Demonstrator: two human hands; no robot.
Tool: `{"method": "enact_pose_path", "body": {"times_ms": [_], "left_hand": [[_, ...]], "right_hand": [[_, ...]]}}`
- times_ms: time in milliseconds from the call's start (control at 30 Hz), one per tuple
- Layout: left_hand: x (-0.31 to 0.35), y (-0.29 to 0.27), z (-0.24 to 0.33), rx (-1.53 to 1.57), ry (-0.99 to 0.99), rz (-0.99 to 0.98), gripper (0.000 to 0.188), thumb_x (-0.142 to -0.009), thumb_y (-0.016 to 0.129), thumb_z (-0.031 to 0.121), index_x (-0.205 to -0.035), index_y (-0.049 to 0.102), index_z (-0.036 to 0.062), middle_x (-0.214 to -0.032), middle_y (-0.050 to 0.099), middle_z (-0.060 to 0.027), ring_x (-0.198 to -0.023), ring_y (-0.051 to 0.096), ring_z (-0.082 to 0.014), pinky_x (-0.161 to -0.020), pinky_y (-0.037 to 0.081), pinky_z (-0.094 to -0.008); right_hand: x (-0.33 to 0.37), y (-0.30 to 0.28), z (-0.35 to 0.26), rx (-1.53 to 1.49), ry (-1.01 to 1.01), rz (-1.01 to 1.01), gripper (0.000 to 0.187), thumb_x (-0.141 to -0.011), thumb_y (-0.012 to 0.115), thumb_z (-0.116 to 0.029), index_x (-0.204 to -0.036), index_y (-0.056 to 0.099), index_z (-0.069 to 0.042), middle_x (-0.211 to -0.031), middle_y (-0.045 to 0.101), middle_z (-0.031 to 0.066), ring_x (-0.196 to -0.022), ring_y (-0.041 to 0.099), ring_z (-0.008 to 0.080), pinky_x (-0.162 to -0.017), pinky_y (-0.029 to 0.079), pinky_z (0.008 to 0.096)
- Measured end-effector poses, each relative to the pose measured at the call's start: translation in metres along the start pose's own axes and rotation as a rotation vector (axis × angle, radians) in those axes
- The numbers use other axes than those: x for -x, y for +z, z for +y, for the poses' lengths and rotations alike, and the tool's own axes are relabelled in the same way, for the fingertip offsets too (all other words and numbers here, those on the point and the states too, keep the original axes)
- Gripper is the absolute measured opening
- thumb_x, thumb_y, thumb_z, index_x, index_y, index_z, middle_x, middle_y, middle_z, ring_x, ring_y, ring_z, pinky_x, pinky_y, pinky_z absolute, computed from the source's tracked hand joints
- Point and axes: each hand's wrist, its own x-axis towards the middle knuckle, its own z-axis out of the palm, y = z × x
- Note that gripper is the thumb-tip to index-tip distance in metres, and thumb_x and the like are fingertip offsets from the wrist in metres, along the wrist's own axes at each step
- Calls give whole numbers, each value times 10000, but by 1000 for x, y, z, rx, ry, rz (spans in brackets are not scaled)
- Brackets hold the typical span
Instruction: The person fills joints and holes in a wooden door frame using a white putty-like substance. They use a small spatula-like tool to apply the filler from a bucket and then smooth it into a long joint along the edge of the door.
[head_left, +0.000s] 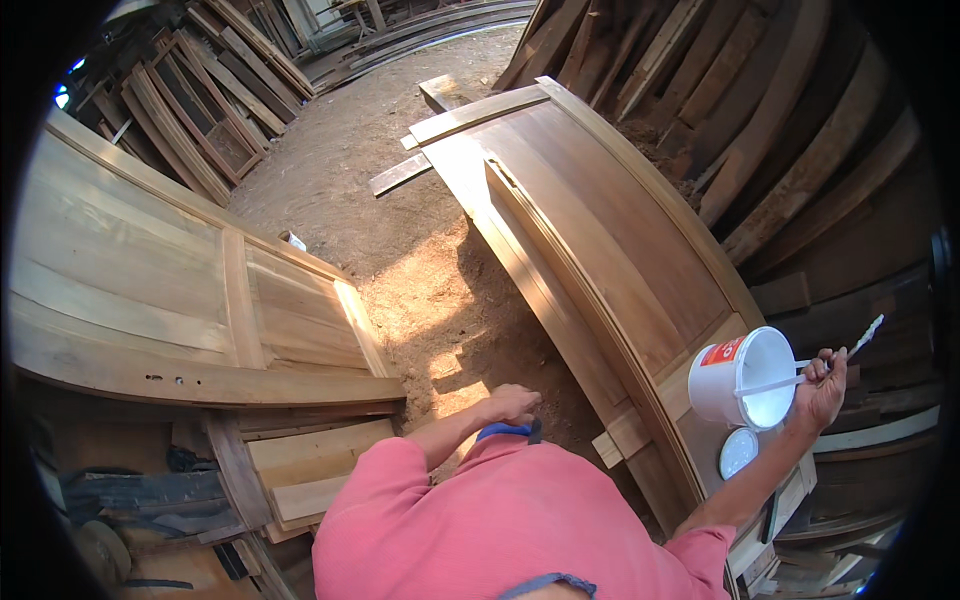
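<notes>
My right hand (822,392) is closed around a thin stick (866,336) whose tip is coated in white paste. The same fingers are at the white handle (772,385) of a plastic bucket (715,385) with a red label. White shows inside the bucket, which tilts over the near end of a wooden door (610,230). Beside it lies a round, white-smeared lid (739,453). My left hand (514,403) is closed in front of my body, above a blue item (507,430); what its fingers hold, if anything, is hidden.
A long wooden strip (590,310) runs along the door. Another panelled door (235,290) lies at the left, above boards (320,460). Planks (790,110) lean at the right, and wooden frames (200,110) stand at the far left. Between the doors is a dirt floor (400,250).
</notes>
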Motion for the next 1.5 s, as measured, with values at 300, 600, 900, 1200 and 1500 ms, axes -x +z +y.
{"method": "enact_pose_path", "body": {"times_ms": [300,600,900,1200,1500], "left_hand": [[181,17,-206,186,-714,139,487,-879,695,406,-1229,673,68,-1252,700,-209,-1167,660,-402,-961,545,-509],[139,19,-183,536,-530,118,642,-921,695,393,-1437,558,38,-1360,640,-243,-1272,611,-377,-1080,485,-457],[71,-64,-255,374,-505,102,621,-910,699,415,-1379,594,21,-1323,668,-226,-1232,637,-383,-1043,518,-454],[-19,-229,-290,485,-317,434,596,-908,739,318,-1405,560,42,-1296,677,-235,-1228,649,-373,-1039,526,-452],[-101,-353,-361,776,-184,769,695,-1026,626,297,-1564,310,-11,-1461,521,-293,-1311,571,-358,-1082,479,-432]], "right_hand": [[-44,146,152,-48,159,-12,186,-992,729,-236,-952,619,-92,-815,614,12,-590,430,75,-539,359,257],[-83,212,282,7,274,-43,215,-958,767,-250,-921,606,-111,-772,594,-17,-556,447,59,-500,359,246],[-75,204,349,19,410,-49,179,-976,741,-232,-955,604,-119,-803,627,-15,-561,473,51,-504,374,222],[-136,86,351,783,376,89,322,-998,678,-374,-964,649,-55,-774,682,74,-630,645,176,-526,512,326],[-27,227,291,1528,-306,103,395,-1004,644,-342,-1200,639,2,-900,686,205,-820,681,353,-753,508,461]]}}
